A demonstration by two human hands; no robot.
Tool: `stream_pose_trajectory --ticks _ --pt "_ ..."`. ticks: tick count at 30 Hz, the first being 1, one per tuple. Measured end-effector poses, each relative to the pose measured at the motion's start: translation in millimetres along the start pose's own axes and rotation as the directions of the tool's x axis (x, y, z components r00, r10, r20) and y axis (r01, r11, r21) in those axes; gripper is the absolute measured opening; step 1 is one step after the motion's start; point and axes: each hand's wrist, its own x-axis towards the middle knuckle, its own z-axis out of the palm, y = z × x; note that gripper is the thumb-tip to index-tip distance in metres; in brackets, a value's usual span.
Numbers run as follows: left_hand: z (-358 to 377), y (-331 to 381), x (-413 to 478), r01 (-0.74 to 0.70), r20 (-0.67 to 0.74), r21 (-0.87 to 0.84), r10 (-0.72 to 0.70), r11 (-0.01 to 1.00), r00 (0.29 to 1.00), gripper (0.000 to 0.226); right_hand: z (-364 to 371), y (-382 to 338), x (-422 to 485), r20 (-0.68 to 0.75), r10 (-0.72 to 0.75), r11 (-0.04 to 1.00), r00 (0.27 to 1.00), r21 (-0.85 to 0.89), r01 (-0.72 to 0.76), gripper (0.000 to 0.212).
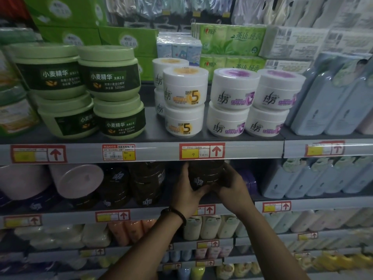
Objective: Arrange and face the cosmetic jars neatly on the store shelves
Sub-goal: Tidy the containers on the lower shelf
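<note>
Dark jar [203,174] is at the second shelf's [323,204] front edge, close under the upper price rail [157,152], grasped on either side by the left hand [186,190] and right hand [232,186]. An open gap lies to its left; a purple jar [249,182] stands just beside it, right.

Green jars [110,77]: "小麦精华", "500ml". White jars [185,88]: "5". Price tag [201,151]: "9". Tissue packs [232,40]: "茶语经典".

**Around the grip**

We are holding the jar [203,174] between our left hand [188,190] and right hand [232,186]. More jars [147,182] are standing left of the grip and bottles [302,178] right of it. Stacked jars [184,102] are sitting above it on the upper shelf [141,153], and other bottles [210,227] are standing below.
</note>
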Motion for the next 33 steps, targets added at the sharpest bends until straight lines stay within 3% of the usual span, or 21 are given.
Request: stream_pose_trajectory --ticks 7,19,33 --pt "0 3 -14 -0.017 -0.019 -0.014 0.017 1.000 1.000 0.085 3 -4 -13 -0.017 -0.023 0.997 1.000 0.074 0.024 0.061" --pt "-3 15 -63 0.008 -0.078 -0.108 -0.017 0.994 0.997 0.091 12 -22 -46 -0.122 -0.052 0.999 0.991 -0.019 0.050 0.080" --pt "-48 29 -106 -0.027 -0.156 -0.118 0.008 0.993 0.988 0.093 40 -51 -74 -0.045 -0.093 0.990 0.995 0.105 0.097 0.070"
